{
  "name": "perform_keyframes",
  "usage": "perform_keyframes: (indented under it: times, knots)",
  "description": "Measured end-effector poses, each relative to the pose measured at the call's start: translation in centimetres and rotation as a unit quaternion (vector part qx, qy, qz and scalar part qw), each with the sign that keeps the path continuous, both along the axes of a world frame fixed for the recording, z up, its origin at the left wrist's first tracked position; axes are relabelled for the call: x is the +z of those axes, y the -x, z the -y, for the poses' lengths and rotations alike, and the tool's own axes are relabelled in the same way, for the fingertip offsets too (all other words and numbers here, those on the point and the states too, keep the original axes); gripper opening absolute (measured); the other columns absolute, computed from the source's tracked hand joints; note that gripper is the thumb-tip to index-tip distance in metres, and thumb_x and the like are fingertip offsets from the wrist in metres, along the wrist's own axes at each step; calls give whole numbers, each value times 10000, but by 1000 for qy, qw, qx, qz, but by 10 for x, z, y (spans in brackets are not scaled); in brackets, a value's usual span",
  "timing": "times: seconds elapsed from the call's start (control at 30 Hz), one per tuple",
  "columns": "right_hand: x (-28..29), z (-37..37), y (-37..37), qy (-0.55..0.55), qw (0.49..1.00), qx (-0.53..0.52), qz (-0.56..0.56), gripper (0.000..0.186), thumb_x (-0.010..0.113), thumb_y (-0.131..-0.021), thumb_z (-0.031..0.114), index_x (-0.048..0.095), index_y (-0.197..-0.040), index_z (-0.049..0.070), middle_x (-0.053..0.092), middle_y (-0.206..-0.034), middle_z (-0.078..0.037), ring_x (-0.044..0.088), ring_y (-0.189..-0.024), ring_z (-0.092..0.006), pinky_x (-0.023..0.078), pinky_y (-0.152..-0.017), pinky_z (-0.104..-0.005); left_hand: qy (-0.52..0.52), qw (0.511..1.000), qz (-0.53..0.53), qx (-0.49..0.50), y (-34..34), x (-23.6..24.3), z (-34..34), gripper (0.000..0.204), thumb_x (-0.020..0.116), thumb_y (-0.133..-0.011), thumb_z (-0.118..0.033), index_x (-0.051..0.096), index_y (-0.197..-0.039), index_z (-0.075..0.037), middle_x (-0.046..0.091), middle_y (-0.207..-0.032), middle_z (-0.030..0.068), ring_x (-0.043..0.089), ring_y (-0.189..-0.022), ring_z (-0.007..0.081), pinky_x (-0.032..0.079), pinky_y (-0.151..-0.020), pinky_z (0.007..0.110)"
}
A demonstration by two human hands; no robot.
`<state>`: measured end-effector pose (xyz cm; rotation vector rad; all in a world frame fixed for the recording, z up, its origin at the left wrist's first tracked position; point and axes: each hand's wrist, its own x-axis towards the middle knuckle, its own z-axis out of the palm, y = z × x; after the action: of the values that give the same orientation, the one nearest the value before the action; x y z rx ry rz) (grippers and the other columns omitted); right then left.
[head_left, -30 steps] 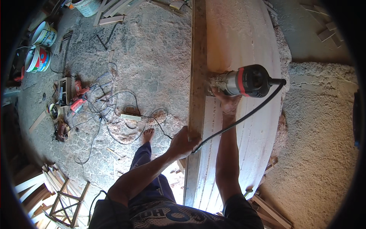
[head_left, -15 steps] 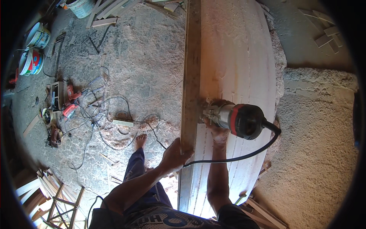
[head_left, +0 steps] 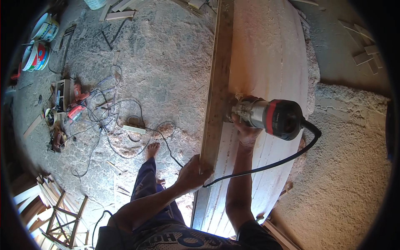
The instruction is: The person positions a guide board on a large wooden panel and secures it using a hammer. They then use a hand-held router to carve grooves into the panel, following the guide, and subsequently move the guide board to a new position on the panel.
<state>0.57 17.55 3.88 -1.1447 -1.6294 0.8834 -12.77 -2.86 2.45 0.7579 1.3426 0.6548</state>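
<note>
Our right hand (head_left: 246,132) is closed around the silver lower body of a black-and-silver cylindrical power tool with a red band (head_left: 271,116), which lies sideways above a wide pale wooden panel (head_left: 268,62), its silver end at a long narrow brown wooden strip (head_left: 221,62). Our left hand (head_left: 193,173) is bent over this strip nearer to our body; we cannot tell how firmly it grips. From the tool a thick black cable (head_left: 266,167) curves back to the left hand. Farther left, on the dusty grey floor (head_left: 166,71), we see a pale rectangular power strip (head_left: 134,129).
</note>
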Motion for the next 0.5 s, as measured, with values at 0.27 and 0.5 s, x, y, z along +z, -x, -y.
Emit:
perform_keyframes:
  times: [0.27,0.5]
  knots:
    - [11,-2,11,68,996,-11,-54,604,802,-669,-14,592,-1234,10,647,-1094,-85,648,-953,-217,554,-863,-367,-2,1000,-16,-3,-1,-1,0,450,741,-862,-299,562,-1170,-23,699,-1036,132,694,-999,267,530,-897,402]
    - [0,-7,-2,36,999,5,-11,625,838,-680,-68,611,-1254,28,673,-1162,-105,685,-1001,-239,580,-895,-390,-9,1000,-12,1,-3,-7,3,436,745,-854,-291,567,-1152,-27,700,-1023,131,694,-994,268,529,-892,402]
